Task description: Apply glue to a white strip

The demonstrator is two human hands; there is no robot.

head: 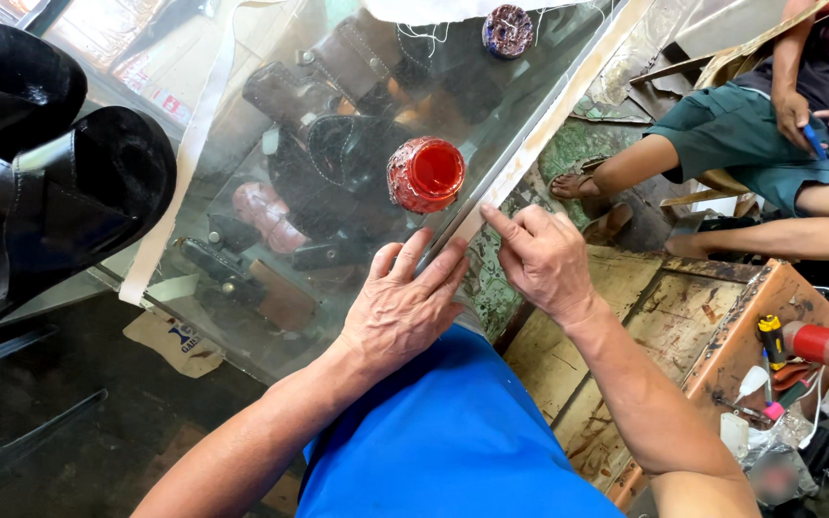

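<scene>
A large clear glass sheet (357,125) with a pale taped border is lying tilted across the person's blue-clad lap, reaching away to the far left. It looks stiff, heavy, slippery and breakable, so gripping it by the taped edges would seem safest. The left hand (400,307) is resting flat on the near edge, fingers spread and holding nothing. The right hand (544,259) is loosely curled, forefinger pointing at and touching the taped right edge (530,153). A round red glue-smeared jar (426,174) is standing on the glass just beyond the fingers. A wooden bench (645,317) is sitting on the right.
</scene>
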